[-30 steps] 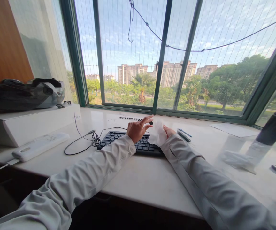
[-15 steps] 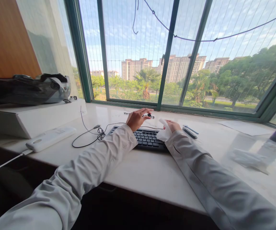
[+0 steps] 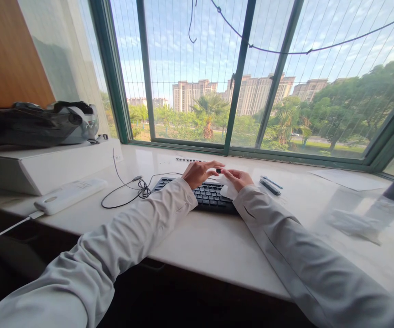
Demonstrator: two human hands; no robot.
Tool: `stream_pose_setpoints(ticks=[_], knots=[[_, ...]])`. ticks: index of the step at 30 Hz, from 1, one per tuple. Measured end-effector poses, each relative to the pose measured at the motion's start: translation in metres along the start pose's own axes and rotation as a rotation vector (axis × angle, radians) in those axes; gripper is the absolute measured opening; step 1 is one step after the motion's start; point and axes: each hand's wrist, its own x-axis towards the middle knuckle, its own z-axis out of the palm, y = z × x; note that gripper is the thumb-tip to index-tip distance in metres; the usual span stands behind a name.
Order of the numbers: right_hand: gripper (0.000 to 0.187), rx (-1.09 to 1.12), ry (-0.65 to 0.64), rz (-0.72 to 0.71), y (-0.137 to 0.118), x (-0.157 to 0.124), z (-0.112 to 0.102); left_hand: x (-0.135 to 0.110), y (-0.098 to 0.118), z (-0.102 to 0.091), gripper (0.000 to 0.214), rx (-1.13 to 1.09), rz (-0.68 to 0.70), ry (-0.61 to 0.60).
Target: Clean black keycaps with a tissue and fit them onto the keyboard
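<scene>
A black keyboard [image 3: 214, 197] lies on the white sill, partly covered by my hands and sleeves. Over its back edge, my left hand [image 3: 200, 174] pinches a small black keycap [image 3: 218, 171] between thumb and fingers. My right hand [image 3: 237, 178] is closed on a crumpled white tissue [image 3: 230, 189], and its fingertips meet the keycap from the right. Part of the tissue hangs over the right side of the keyboard. Behind my left hand, a row of loose dark keycaps [image 3: 188, 160] lies near the window.
Left of the keyboard is a coiled black cable [image 3: 144, 189]. A white power strip [image 3: 70, 195] and a white box [image 3: 46, 166] with a dark bag [image 3: 39, 123] on it stand farther left. To the right lie pens [image 3: 270, 186], paper [image 3: 345, 180] and a clear plastic bag [image 3: 354, 224].
My right hand has moved left with the tissue, bringing its fingertips to the keycap. My left hand has lowered slightly, with the keycap still in its pinch.
</scene>
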Motion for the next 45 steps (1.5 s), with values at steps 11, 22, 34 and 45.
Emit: stream_pose_setpoints(ticks=[11,22,34,45], knots=[[0.057,-0.043,0.003,0.014,-0.004,-0.001,-0.004,-0.002,0.003,0.002,0.031,0.078,-0.031,0.008],[0.044,-0.209,0.054,0.043,-0.001,-0.001,0.0,0.007,-0.008,-0.018,0.026,-0.067,-0.217,-0.236],[0.036,-0.188,0.079,0.102,-0.005,-0.002,-0.003,0.001,-0.033,-0.017,0.032,-0.081,-0.455,-0.661],[0.035,-0.203,0.075,0.095,-0.006,-0.003,-0.004,0.002,-0.035,-0.022,0.034,-0.055,-0.485,-0.697]])
